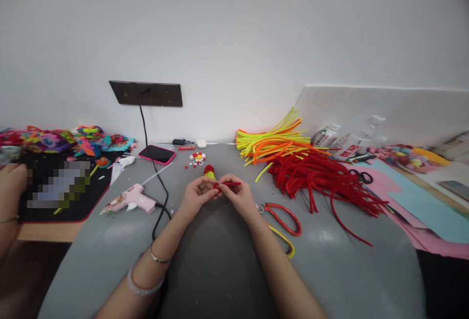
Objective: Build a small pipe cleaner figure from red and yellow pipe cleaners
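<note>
My left hand (pixel 197 196) and my right hand (pixel 239 199) meet over the middle of the table, their fingertips pinched on a short red pipe cleaner (pixel 233 183). One end of it sticks out past my right fingers; the part between the fingertips is mostly covered. Just behind my left fingers is a small red and yellow fuzzy piece (pixel 209 169), partly hidden by them. Right of my right wrist lie pliers with one red and one yellow handle (pixel 283 218). A pale pink glue gun (pixel 129 199) with a glue stick rests left of my left hand.
Bundles of yellow and orange pipe cleaners (pixel 271 140) and red pipe cleaners (pixel 318 177) cover the right rear. A phone (pixel 157 153), small beads (pixel 197 158) and a black cord (pixel 164 189) lie behind and left. Bottles (pixel 351 143) stand right; another person's hand (pixel 10 182) shows left.
</note>
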`<act>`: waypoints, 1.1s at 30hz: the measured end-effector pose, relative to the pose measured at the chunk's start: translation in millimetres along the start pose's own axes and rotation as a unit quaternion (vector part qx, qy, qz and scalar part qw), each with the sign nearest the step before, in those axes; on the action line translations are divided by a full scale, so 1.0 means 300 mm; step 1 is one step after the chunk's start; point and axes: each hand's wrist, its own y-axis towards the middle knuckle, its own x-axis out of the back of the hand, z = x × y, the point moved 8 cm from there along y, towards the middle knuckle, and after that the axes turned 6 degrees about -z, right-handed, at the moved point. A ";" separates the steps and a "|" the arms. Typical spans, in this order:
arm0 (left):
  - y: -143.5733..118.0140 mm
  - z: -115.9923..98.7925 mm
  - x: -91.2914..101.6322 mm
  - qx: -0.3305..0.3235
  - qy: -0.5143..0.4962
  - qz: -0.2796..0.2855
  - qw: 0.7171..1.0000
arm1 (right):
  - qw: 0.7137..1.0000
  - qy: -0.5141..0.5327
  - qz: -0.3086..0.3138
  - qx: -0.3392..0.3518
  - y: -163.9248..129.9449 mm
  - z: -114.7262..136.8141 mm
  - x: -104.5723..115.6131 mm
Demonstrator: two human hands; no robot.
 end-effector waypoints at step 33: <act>-0.010 -0.023 0.017 -0.036 0.027 -0.015 0.999 | 0.998 0.005 0.025 -0.053 -0.010 -0.026 -0.009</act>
